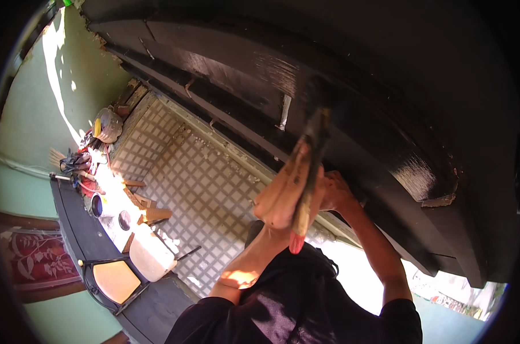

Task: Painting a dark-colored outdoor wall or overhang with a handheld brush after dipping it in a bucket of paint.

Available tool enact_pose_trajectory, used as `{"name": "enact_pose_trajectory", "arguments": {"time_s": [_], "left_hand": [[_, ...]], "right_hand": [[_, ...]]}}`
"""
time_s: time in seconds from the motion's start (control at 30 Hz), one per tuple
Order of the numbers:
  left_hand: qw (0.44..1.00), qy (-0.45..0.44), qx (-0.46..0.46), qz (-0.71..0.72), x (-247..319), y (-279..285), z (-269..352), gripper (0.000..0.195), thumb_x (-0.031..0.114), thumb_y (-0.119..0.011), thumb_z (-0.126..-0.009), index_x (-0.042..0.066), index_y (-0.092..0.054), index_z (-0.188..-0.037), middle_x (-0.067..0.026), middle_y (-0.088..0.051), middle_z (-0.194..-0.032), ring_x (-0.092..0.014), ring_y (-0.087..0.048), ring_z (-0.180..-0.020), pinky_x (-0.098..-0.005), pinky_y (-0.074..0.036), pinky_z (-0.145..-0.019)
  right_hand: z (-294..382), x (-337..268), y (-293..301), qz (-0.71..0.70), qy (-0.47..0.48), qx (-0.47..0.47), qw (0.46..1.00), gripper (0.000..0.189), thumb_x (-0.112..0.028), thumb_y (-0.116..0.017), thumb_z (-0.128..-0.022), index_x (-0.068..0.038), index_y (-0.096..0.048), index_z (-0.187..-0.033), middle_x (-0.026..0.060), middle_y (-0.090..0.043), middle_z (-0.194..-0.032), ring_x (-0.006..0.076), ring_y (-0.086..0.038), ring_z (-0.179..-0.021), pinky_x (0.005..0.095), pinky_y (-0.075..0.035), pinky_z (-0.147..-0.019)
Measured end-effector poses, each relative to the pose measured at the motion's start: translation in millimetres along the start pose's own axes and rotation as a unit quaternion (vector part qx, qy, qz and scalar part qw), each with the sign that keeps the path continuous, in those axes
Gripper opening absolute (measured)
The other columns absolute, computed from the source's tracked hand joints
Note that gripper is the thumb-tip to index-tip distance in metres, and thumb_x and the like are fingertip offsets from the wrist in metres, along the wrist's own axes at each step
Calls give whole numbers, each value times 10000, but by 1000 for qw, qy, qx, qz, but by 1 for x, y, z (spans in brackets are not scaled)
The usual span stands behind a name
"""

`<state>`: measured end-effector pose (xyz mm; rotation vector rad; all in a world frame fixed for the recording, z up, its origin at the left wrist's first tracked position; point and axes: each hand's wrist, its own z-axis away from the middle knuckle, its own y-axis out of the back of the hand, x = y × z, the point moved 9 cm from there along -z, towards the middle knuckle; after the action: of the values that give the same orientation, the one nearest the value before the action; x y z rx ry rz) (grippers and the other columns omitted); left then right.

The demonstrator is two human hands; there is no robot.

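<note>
My left hand (279, 195) is wrapped around the wooden handle of a paintbrush (302, 210) with a red-tipped end. The brush head is dark and blurred, up against a dark-coated wooden beam (350, 107). Shiny, streaky patches show on this beam, and a pale gap lies just left of the brush. Close behind the handle, my right hand (335, 191) has its fingers bent near the lower edge of the dark woodwork. The brush and my left hand partly cover it, so whether it grips anything is hidden.
Patterned tiles (204, 163) lie far below. At the left stand a white plastic container (151, 253), an open can (100, 205), a stained bucket (108, 124) and a metal-framed piece with a yellowish panel (115, 277). A green wall (87, 69) meets the beams at upper left.
</note>
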<state>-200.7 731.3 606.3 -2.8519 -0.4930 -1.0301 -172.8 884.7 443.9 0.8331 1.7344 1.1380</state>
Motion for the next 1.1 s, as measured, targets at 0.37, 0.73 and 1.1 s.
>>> {"name": "enact_pose_trajectory", "arguments": {"time_s": [0.37, 0.73, 1.1], "left_hand": [[997, 7, -62, 41, 8, -6, 1, 335, -52, -753, -755, -84, -677, -1079, -239, -701, -1024, -320, -727, -857, -315, -576, -717], [987, -47, -100, 117, 31, 18, -3, 300, -35, -712, -805, -96, -673, -1095, -226, -706, -1048, -291, -725, -870, -318, -576, -743], [982, -83, -126, 113, 45, 14, -16, 249, -29, -695, -825, -141, -662, -1045, -244, -712, -1010, -322, -731, -878, -338, -584, -750]], "right_hand": [[2, 12, -7, 14, -96, -10, 995, 230, -330, -577, -891, -129, -638, -985, 63, -669, -942, 280, -668, -881, 443, -505, -826], [5, 40, -32, -115, -130, 32, 984, 279, -337, -625, -849, -120, -654, -1022, 56, -656, -979, 268, -653, -891, 441, -493, -828], [2, 24, -16, 46, -146, -40, 987, 360, -368, -573, -889, -133, -657, -1149, 56, -673, -1067, 270, -663, -976, 421, -477, -920]]}}
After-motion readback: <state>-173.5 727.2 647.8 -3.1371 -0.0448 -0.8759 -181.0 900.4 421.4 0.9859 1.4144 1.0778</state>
